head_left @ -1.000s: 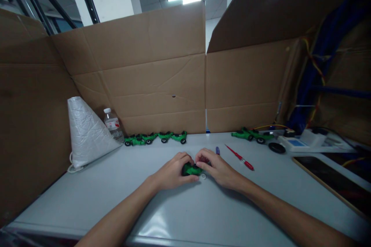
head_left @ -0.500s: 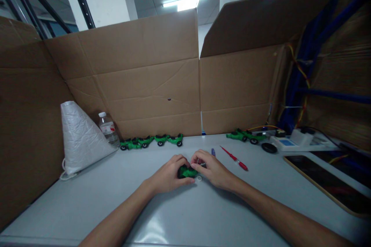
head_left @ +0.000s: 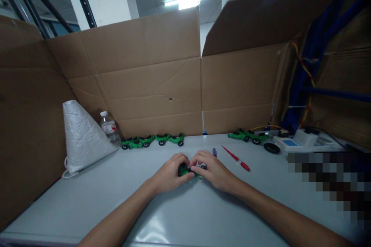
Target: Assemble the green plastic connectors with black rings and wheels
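My left hand is wrapped round a green toy car low over the middle of the table, thumb along its near side. My right hand meets it at the car's right end, fingertips pinched together there. A small black and pale piece shows beside the right fingers; its kind is unclear. The fingers hide much of the car and whatever the right fingertips pinch. Just under them, a small clear ring lies on the table.
Several green toy cars line the back edge, with another green toy car farther right. A red screwdriver lies right of my hands. A bottle, silver bag and power strip stand around. Cardboard walls enclose the table.
My right fingers have shifted slightly against the car's end, and the black and pale piece shows more beside them. My left hand keeps its hold. The whole view has moved a little.
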Demonstrator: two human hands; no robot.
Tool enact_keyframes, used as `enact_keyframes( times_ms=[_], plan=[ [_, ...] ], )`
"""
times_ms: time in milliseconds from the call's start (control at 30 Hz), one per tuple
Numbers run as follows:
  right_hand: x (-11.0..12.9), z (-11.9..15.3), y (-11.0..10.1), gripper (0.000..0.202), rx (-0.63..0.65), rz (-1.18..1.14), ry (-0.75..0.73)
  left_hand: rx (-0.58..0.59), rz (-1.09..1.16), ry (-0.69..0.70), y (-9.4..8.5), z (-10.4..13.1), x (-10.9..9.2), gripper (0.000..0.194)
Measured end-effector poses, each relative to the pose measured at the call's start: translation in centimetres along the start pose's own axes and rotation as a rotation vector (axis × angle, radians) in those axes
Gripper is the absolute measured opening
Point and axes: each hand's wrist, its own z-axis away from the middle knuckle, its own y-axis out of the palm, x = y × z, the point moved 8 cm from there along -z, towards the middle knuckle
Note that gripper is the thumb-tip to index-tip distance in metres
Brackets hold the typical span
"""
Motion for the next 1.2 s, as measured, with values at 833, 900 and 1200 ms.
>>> enact_keyframes(
  times_ms=[833, 900, 1200],
  plan=[
    [-0.9, 0.0, -3.0, 0.016, -0.207, 0.086, 0.034, -0.126, 0.069, 0.035, -1.8, 0.0, -0.7, 0.026],
    [-1.5, 0.1, -4.7, 0.015, -0.291, 0.202, 0.059, -0.127, 0.055, 0.037, -1.9, 0.0, -0.9, 0.021],
    [-6.0, 1.0, -6.0, 0.025, -0.009, 0.729, 0.522, -0.086, 0.019, 0.053, -1.2, -0.2, -0.5, 0.022]
  ],
)
